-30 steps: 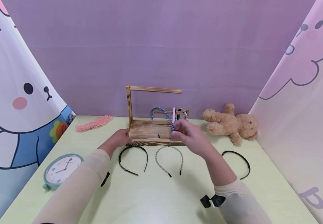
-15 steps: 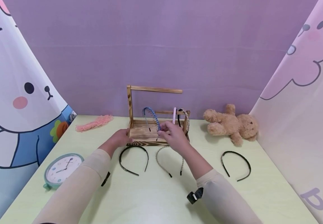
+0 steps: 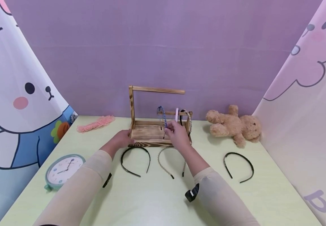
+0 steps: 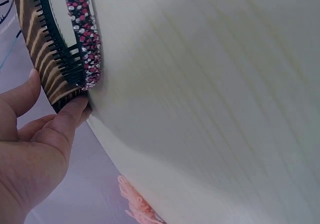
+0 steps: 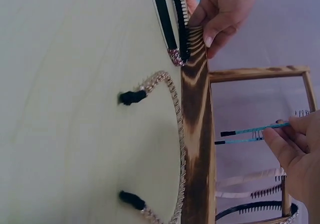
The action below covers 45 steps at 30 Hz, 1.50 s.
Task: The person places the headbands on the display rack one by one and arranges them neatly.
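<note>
My left hand grips the left end of a wooden rack. In the left wrist view its thumb and fingers lie on either side of that end. My right hand pinches one arm of a blue toothed headband, which stands upright at the free left end of the rack's lower bar. Whether it touches the bar, I cannot tell. Farther right on that bar hang a pink headband, a black one and a glittery one. The right wrist view shows the blue headband's dark tips.
Before the rack lie a dark beaded headband, a pale braided one and, farther right, a black one. A clock and pink yarn are at left. A teddy bear lies right. The rack's upper bar juts rightward.
My right hand carried the blue headband left past the lower bar's end, then back slightly right to that end. The left hand has kept its place on the rack.
</note>
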Each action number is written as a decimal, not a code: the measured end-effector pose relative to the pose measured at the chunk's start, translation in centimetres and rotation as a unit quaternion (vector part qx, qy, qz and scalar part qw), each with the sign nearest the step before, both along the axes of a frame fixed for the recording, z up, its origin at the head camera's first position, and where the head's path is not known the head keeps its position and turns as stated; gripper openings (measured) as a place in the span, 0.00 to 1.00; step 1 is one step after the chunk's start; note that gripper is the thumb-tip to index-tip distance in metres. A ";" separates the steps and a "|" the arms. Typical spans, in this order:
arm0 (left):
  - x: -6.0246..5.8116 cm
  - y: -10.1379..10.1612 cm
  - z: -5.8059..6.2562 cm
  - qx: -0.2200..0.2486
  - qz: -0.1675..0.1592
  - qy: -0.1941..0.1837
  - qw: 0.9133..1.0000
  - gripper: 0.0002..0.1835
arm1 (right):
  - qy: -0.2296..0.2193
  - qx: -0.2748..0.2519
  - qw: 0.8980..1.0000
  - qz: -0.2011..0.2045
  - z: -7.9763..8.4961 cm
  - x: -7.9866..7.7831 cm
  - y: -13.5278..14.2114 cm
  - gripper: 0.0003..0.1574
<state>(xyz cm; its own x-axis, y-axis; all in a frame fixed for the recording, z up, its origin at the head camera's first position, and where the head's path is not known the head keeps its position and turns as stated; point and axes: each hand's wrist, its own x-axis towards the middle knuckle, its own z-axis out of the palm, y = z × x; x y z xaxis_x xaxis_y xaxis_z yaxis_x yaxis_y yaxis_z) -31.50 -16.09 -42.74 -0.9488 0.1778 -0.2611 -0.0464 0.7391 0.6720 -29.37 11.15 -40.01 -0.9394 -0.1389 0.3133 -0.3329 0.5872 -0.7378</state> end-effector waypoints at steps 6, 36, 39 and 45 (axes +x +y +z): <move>-0.1 0.0 0.0 -0.001 -0.003 0.007 1.000 0.39 | -0.007 -0.007 1.000 -0.021 -0.6 -0.6 0.7 0.09; 0.1 0.0 0.0 -0.008 0.000 0.005 1.000 0.39 | -0.012 0.112 0.990 -0.082 -0.8 -1.1 1.4 0.08; 0.0 0.0 0.0 -0.013 -0.003 0.005 1.000 0.39 | -0.019 0.135 0.987 -0.081 -0.7 -0.9 1.7 0.09; 0.1 0.0 0.0 -0.015 -0.004 0.010 1.000 0.39 | -0.040 0.169 0.982 -0.070 -0.2 -0.1 2.9 0.11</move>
<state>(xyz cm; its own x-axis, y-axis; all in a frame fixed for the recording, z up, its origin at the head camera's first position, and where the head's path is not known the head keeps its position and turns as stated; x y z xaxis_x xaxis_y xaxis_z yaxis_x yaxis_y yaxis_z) -31.45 -16.12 -42.76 -0.9523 0.1779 -0.2479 -0.0275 0.7590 0.6505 -29.43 14.06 -40.22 -0.9767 -0.0891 0.1953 -0.1793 0.8389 -0.5139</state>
